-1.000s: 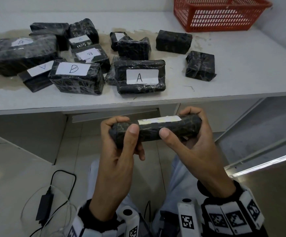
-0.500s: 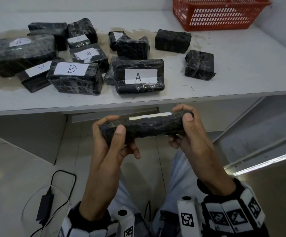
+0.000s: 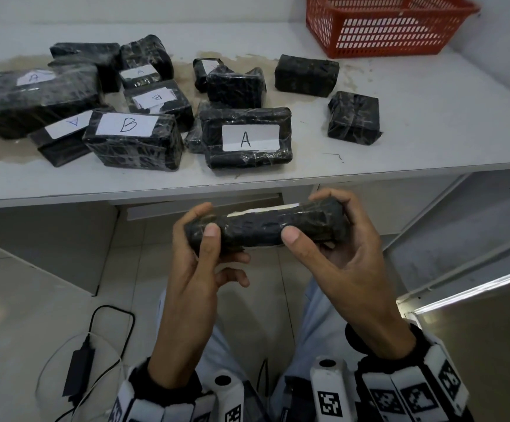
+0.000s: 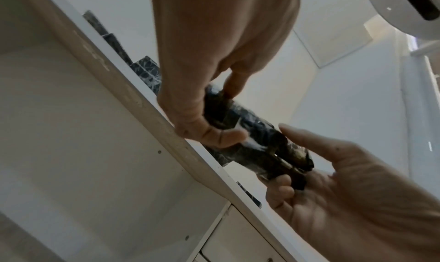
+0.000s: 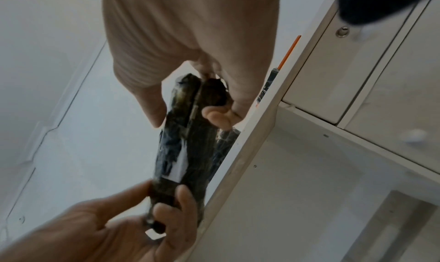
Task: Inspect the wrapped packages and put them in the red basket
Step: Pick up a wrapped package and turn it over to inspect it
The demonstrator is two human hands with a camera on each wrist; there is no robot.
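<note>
A long, black plastic-wrapped package [image 3: 265,226] with a white label along its top edge is held level in front of the table's front edge. My left hand [image 3: 206,222] grips its left end, thumb on the near side. My right hand [image 3: 308,214] grips the right end the same way. The left wrist view shows the package [image 4: 257,134] between the left hand [image 4: 223,111] and right hand [image 4: 333,190]. In the right wrist view the package [image 5: 185,153] runs from my right hand [image 5: 188,106] down to my left hand [image 5: 119,228]. The red basket [image 3: 384,28] stands at the table's back right.
Several black wrapped packages lie on the white table [image 3: 430,117], among them one labelled A [image 3: 247,138] and one labelled B [image 3: 131,138]. A power adapter with its cable [image 3: 78,370] lies on the floor at the lower left. A drawer front [image 3: 201,205] sits under the tabletop.
My right thumb has come off the package's right end and gone back onto its near side. The package has levelled out and shifted slightly right; both hands keep hold of it.
</note>
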